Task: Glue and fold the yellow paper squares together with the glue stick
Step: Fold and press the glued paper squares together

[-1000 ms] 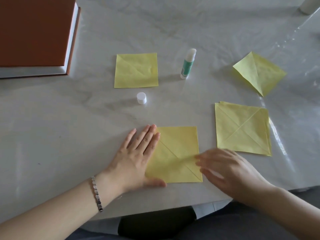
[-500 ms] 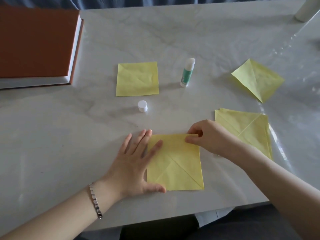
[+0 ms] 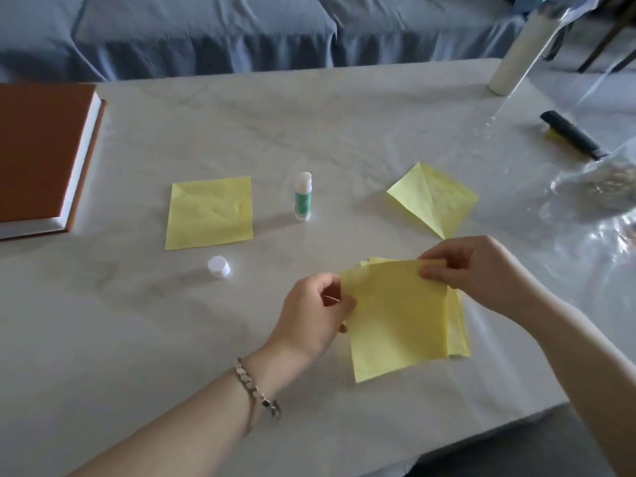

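Observation:
A yellow paper square [image 3: 395,318] is held up off the table by both hands. My left hand [image 3: 318,309] pinches its upper left corner, and my right hand [image 3: 478,270] pinches its upper right corner. Under it lies a stack of yellow squares [image 3: 459,333], only its edges showing. One flat yellow square [image 3: 210,213] lies at centre left. A folded yellow piece [image 3: 433,197] lies at the right. The uncapped glue stick [image 3: 303,197] stands upright between them, and its white cap [image 3: 219,266] rests nearer me.
A thick book with a brown cover [image 3: 41,156] lies at the table's left edge. At the far right are a white cylinder [image 3: 516,56], a black marker [image 3: 573,134] and crinkled clear plastic [image 3: 595,201]. A blue sofa [image 3: 241,29] stands behind the table.
The square that lay flat under my left palm has been lifted and carried right, over the stack. Both hands now pinch its top corners. The view has tilted upward.

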The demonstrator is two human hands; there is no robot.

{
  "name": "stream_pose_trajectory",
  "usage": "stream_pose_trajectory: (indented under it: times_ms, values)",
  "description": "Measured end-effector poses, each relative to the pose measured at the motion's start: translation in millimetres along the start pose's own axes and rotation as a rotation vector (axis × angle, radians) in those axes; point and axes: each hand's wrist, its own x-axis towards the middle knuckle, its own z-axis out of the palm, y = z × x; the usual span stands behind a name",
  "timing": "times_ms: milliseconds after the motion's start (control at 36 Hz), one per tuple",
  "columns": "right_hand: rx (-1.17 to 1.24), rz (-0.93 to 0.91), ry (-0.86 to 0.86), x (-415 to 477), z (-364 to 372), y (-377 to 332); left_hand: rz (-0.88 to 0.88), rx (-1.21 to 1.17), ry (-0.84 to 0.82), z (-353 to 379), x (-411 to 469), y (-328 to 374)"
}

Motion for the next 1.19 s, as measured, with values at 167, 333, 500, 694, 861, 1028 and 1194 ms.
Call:
stream_pose_trajectory:
  times_ms: [167,333,500,694,861,1028,1194]
  values:
    - [-0.205,0.034,0.185,19.6,-18.5,33.5,0.096,0.186,0.033,36.4,31.3,17.8]
    - [-0.342,0.019,0.310,61.8,-21.4,43.2,0.182,0.736,-0.026,40.4,45.1,15.6]
    - [-0.569,0.105,0.193,95.3,-9.3,33.5,0.243,0.948,0.007,29.2,41.2,15.6]
    - [-0.863,-0.017,0.313,105.5,5.0,39.4,0.159,0.664,0.108,4.0,38.9,7.7]
    - [-0.638,-0.308,0.633,63.1,3.7,29.0,-0.163,-0.105,0.114,-10.0,40.5,27.8]
    - [-0.564,-0.777,0.649,0.7,15.1,3.9,-0.425,-0.621,-0.158,-26.4,31.9,55.6]
    - [-0.550,-0.970,0.348,-12.0,43.6,-12.8,-0.308,-0.303,0.081,-44.8,11.8,41.5]
